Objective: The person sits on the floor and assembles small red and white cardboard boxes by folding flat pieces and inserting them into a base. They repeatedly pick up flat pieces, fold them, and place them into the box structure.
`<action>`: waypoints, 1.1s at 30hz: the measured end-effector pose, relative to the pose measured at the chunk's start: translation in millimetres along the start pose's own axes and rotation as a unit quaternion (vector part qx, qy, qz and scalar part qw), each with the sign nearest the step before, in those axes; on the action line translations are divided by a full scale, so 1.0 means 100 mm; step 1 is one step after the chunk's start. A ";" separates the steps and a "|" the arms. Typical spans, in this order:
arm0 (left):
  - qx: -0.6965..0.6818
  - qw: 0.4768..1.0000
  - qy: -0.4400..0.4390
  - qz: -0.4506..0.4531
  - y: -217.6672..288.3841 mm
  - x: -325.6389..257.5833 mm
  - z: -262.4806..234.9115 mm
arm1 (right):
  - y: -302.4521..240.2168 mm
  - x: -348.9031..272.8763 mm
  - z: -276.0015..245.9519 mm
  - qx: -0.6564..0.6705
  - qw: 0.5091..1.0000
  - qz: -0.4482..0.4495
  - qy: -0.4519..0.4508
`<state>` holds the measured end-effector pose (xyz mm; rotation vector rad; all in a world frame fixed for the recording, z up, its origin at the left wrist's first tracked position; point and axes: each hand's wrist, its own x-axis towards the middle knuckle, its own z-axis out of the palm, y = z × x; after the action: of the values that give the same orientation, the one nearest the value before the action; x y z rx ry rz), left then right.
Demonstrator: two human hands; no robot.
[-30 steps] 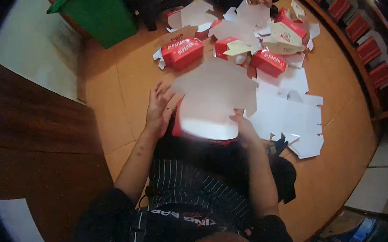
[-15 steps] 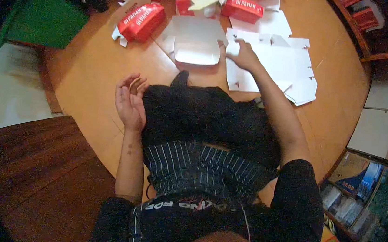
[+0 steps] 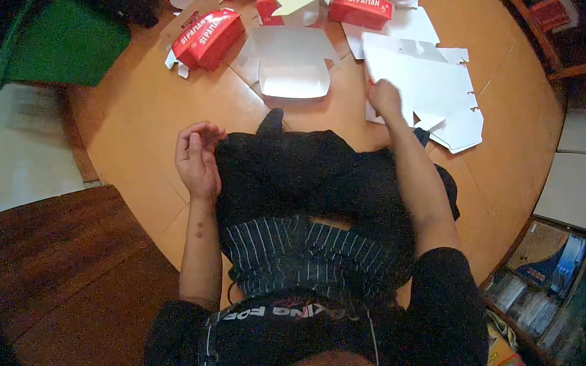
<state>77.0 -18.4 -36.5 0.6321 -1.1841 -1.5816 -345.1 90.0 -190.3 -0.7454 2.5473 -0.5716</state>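
My right hand [image 3: 387, 100] is closed on the near left edge of a flat white carton blank [image 3: 422, 82], whose left side is raised off the sheets beneath it. To the left of it stands a partly folded white box [image 3: 294, 81] with its lid up, touched by neither hand. My left hand [image 3: 198, 160] is held beside my left knee, palm turned inward, fingers loosely bent and holding nothing. Farther left, red folded boxes [image 3: 209, 37] lie on the floor, with another red box [image 3: 360, 8] at the back.
Several more red and white cartons [image 3: 292, 6] crowd the far side of the tan floor [image 3: 137, 111]. A green object [image 3: 67, 41] stands at the far left, a brown wooden surface [image 3: 66, 267] at the near left. Packed goods [image 3: 525, 297] sit at the right.
My right hand has moved a little right and nearer, going from spread fingers to a closed grip. The blank's left edge has shifted right and lifted. My left hand's fingers have bent slightly.
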 end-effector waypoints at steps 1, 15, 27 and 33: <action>0.011 1.000 0.009 0.008 0.02 -0.02 -0.05 | -0.28 -0.10 -0.28 -0.042 0.996 -0.020 0.070; 0.613 0.691 -0.348 0.160 0.72 0.50 0.53 | -1.73 -1.90 -0.79 0.407 0.720 -0.425 -0.367; 0.283 0.921 -0.231 0.135 0.84 0.28 -0.07 | -1.63 -1.79 -0.44 0.335 0.806 -0.239 -0.427; 0.612 0.681 -0.340 0.216 1.03 0.10 0.39 | -1.66 -1.93 -0.69 0.153 0.861 -0.381 -0.299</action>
<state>83.3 -12.5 74.0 0.4572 -2.7586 -0.3587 -164.5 91.9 1.7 -1.5297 1.4858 -0.7974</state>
